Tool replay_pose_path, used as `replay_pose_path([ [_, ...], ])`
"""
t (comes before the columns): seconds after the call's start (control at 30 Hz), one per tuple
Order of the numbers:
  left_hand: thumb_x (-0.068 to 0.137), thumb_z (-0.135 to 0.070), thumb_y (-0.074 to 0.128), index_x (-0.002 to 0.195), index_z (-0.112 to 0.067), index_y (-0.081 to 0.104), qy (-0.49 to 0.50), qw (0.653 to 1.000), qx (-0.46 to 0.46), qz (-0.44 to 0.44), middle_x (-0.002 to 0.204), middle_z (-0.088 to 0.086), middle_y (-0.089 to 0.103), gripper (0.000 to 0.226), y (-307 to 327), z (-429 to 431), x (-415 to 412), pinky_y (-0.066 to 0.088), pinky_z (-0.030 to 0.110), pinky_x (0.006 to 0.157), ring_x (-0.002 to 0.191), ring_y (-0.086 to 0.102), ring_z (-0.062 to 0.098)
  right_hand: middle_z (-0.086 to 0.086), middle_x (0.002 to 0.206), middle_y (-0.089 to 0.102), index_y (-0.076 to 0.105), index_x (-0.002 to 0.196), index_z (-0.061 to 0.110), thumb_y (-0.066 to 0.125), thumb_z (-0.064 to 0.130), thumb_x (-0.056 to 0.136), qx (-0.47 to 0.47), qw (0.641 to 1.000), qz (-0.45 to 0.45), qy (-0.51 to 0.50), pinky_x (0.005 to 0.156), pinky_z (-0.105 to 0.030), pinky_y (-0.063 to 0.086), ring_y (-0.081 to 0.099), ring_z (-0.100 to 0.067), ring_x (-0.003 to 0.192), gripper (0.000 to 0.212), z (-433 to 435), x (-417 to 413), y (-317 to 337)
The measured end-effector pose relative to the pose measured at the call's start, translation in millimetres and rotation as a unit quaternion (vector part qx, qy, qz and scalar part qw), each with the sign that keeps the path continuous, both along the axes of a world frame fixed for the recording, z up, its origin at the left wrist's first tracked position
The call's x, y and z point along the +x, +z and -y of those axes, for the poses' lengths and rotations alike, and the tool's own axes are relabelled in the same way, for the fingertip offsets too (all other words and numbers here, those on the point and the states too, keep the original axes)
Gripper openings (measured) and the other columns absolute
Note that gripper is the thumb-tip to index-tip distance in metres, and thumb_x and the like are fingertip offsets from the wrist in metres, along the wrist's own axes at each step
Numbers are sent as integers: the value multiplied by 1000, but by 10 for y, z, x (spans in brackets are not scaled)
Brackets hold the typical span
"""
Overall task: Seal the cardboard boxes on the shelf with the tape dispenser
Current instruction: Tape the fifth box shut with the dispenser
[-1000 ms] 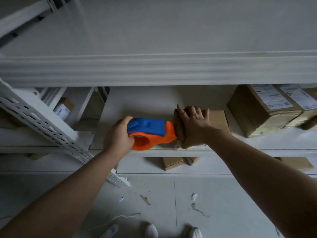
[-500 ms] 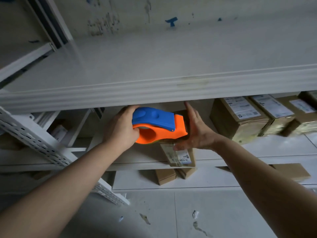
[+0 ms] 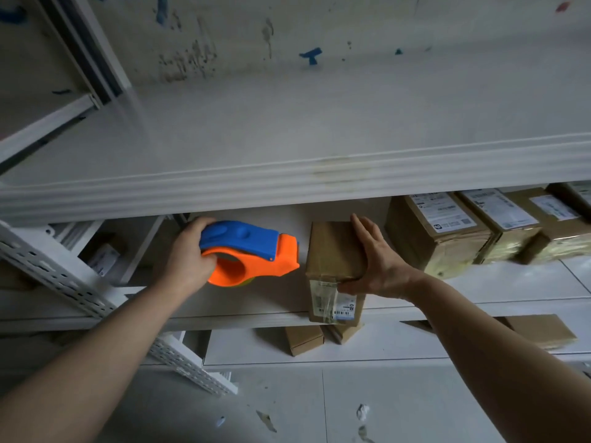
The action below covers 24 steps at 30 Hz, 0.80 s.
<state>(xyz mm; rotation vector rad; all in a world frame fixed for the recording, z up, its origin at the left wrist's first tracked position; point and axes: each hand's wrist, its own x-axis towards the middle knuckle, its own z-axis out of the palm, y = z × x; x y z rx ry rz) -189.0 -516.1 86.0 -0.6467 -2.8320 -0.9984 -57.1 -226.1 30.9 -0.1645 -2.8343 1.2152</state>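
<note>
I'm watching both bare forearms reaching up and forward to the middle shelf (image 3: 224,303). Left hand (image 3: 187,260) is gripping the tape dispenser (image 3: 252,247), which has a blue top and an orange body. Its fingers are curling into the orange ring from the left, with the thumb lying over the blue cover. The dispenser is hanging just above the shelf board, nose pointing right. It's just beside the cardboard box (image 3: 332,247), and a narrow gap is showing between them.

Right hand (image 3: 379,263) is holding that box by its right side. The fingers are lying nearly straight along the top right edge, the thumb is pressing on the front face, and the wrist is bending inward. The box is sitting at the shelf's front edge. Its front face is covering the lip and showing a white label (image 3: 335,303) under clear tape. I can't tell whether it's tilting.

Labelled boxes (image 3: 441,233) are standing in a row further right on the same shelf, apart from the held one. Small boxes (image 3: 303,342) are lying on the shelf below. The upper shelf (image 3: 287,183) is crossing the view above the hands, and a perforated upright (image 3: 57,276) is slanting at left.
</note>
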Motion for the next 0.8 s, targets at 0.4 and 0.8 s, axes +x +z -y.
replay_pose_path([
  [0.4, 73, 10, 56, 119, -21, 55, -17, 1000, 2, 18, 107, 1, 63, 55, -331, -129, 5, 43, 30, 79, 97, 58, 21, -5, 157, -27, -22, 149, 17, 61, 75, 68, 390, 915, 39, 93, 114, -52, -15, -31, -22, 141, 129, 368, -17, 206],
  [0.8, 73, 6, 60, 118, -22, 56, -11, 996, 86, -4, 107, -1, 63, 53, -310, 3, -19, 48, 36, 82, 100, 60, 23, -3, 151, 11, -14, 151, 29, 87, 47, 55, 196, 976, 88, 19, 116, -56, 18, 18, -30, 141, 140, 402, -364, 330],
])
